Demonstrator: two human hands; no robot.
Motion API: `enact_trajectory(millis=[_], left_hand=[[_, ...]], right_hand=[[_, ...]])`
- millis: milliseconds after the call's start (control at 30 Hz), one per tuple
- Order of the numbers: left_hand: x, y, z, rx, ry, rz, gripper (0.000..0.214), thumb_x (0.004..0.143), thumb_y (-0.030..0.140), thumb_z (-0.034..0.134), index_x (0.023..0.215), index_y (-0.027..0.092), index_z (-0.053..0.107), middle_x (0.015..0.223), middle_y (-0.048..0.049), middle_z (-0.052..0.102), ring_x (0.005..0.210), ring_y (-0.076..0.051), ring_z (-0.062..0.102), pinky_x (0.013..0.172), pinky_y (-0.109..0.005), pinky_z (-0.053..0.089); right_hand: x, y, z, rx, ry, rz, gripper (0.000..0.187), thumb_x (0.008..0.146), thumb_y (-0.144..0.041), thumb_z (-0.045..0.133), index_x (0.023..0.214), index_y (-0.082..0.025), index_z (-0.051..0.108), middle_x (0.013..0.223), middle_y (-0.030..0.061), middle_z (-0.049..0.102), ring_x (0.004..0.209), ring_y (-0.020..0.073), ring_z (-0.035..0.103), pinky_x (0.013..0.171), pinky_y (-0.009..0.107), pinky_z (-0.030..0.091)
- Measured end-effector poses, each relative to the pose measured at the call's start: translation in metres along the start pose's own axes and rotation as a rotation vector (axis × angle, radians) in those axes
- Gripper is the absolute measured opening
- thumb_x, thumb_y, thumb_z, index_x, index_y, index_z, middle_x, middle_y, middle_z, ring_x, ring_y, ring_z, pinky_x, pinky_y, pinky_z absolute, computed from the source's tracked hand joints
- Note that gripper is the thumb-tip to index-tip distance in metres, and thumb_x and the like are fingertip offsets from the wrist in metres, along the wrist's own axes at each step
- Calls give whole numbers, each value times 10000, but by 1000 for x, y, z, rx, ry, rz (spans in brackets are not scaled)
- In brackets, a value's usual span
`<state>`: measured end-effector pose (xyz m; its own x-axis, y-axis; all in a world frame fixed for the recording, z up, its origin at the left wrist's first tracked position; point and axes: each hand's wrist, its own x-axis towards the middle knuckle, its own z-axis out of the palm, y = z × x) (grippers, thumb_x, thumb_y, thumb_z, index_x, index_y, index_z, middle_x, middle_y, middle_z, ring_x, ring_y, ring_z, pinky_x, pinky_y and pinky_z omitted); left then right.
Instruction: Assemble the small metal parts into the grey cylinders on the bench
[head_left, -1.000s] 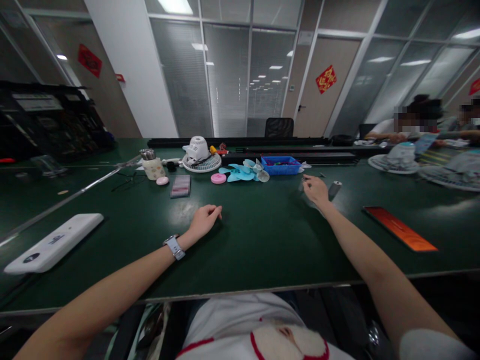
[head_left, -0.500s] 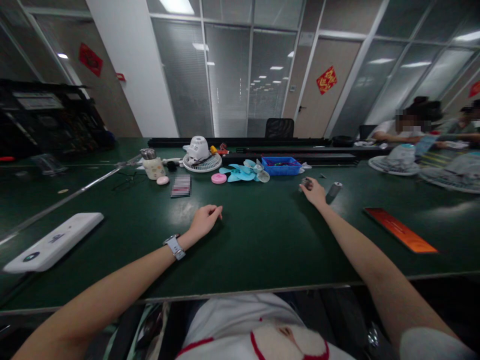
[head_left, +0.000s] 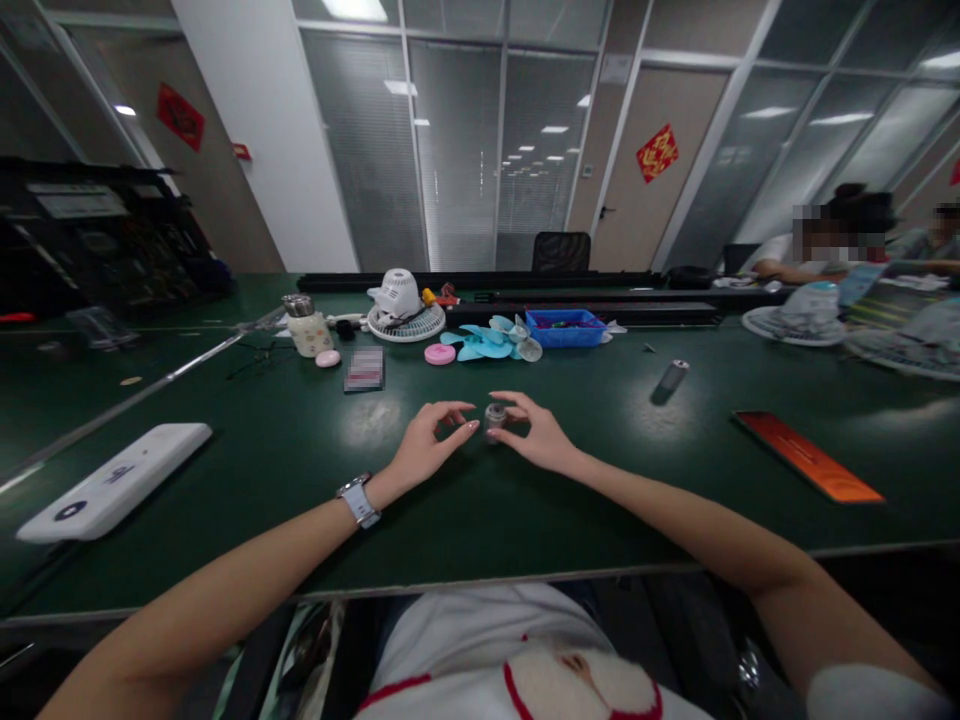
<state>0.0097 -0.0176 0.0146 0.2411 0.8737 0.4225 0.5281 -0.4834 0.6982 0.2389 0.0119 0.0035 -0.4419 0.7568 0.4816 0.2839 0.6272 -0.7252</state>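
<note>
In front of me a small silver-grey cylinder (head_left: 493, 420) is between the thumb and fingers of my right hand (head_left: 544, 435); its exact kind is too small to make out. My left hand (head_left: 429, 442), with a watch (head_left: 358, 500) on its wrist, is just left of the cylinder. Its thumb and fingers are apart and hold nothing. Farther right on the green table (head_left: 480, 530) stands another grey cylinder (head_left: 673, 378), with no hand near it.
An orange-screened phone (head_left: 808, 455) lies right, a long white device (head_left: 116, 482) left. Along the back are a patterned bottle (head_left: 306, 330), white fan (head_left: 401, 300), pink disc (head_left: 439, 354), blue fan blades (head_left: 487, 342) and blue tray (head_left: 566, 330). A co-worker (head_left: 787, 255) sits far right.
My right hand has come from the right to the middle, bringing the grey cylinder. My left hand has shifted slightly right and its fingers have spread.
</note>
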Motion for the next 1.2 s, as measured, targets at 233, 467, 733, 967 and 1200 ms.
enact_trajectory(millis=[233,467,733,967,1200], left_hand=[[1,4,4,10,-30,86,290,877,475,612,948,235,758,1001,-67,713,993,-233,588,911,-374,427],[7,8,-1,20,51,75,300,898,465,579,977,228,745,992,-64,718,977,-228,582,901,-367,432],[10,-25,-9,161,-117,-13,306,896,463,562,960,251,775,963,-51,761,918,-235,622,886,-384,403],[8,-29,-5,215,-216,4,256,870,446,614,980,295,790,911,-38,775,858,-233,630,848,-379,390],[10,-37,-2,189,-170,-89,449,930,526,458,1114,228,739,1019,-74,752,879,-227,626,785,-343,433]], right_hand=[[-13,-12,23,48,-142,-22,734,826,-357,717,1472,-322,371,1156,18,720,1061,226,693,1020,445,492],[-14,-6,25,-8,-107,-41,714,833,-378,706,1463,-290,383,1121,30,706,1002,216,692,951,420,531],[-16,-9,17,-32,-58,-35,749,828,-358,711,1483,-318,350,1101,21,711,1014,220,690,966,445,525],[13,45,-50,-223,303,28,655,815,-411,697,1403,-254,457,1071,61,730,972,238,702,940,460,529],[21,136,-143,-628,646,345,586,814,-397,640,1356,-214,512,1061,125,732,930,300,710,863,471,537]])
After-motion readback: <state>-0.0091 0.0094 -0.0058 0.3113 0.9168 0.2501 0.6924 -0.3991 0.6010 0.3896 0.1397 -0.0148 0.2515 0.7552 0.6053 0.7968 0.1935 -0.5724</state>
